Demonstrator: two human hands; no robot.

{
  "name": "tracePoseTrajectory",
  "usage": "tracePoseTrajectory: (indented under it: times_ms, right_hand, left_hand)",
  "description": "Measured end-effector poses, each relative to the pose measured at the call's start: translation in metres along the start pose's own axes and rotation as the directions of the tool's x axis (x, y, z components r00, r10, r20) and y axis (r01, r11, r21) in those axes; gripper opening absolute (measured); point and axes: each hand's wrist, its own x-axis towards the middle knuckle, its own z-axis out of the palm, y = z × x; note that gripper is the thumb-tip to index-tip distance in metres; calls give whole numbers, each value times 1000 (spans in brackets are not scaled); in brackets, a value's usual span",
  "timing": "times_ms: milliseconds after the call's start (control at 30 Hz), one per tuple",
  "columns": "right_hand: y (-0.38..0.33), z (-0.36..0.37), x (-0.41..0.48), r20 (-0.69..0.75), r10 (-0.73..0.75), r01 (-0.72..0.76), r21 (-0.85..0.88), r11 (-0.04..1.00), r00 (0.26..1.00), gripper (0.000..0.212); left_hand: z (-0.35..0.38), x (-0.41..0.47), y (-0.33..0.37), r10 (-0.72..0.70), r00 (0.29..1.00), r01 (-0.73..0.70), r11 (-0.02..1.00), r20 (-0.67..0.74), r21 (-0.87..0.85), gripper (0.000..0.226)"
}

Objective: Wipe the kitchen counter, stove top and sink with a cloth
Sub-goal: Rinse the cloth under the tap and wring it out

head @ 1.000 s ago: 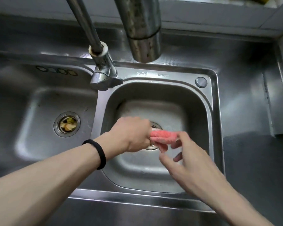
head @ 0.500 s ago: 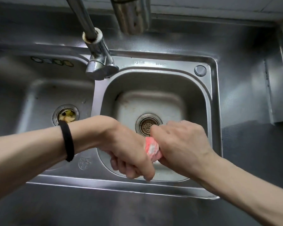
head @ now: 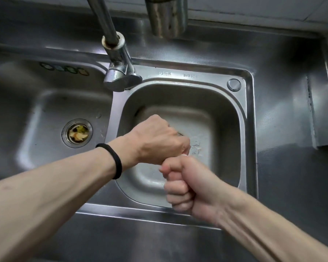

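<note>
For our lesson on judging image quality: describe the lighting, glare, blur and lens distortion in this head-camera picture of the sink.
Head view: soft, dim light; bright glare on the tap and the sink rim; straight edges bow from the wide lens; the left hand and right hand are fairly sharp, the near forearms and corners softer.
</note>
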Motion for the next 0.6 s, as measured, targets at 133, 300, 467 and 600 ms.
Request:
tracePoseTrajectory:
  times_ms: [133, 300, 467, 600]
  right_hand:
    - [8, 15, -2, 232, -9, -49, 246, 968, 973, 43]
    - [9, 14, -5, 294, -49, -52, 324, 945, 955, 40]
    - [15, 6, 0, -122, -193, 194, 0, 981, 974, 34]
    - [17, -21, -7, -244, -269, 324, 228, 918, 932, 16]
  left_hand:
    - [7, -7, -4, 24, 997, -20, 998, 75, -57, 34]
    - [5, -6, -3, 14, 999, -10, 996, 47, -84, 43]
    - [9, -9, 1, -156, 988, 155, 985, 3, -69, 41]
    - [25, -30, 8, -565, 825, 511, 761, -20, -400, 20]
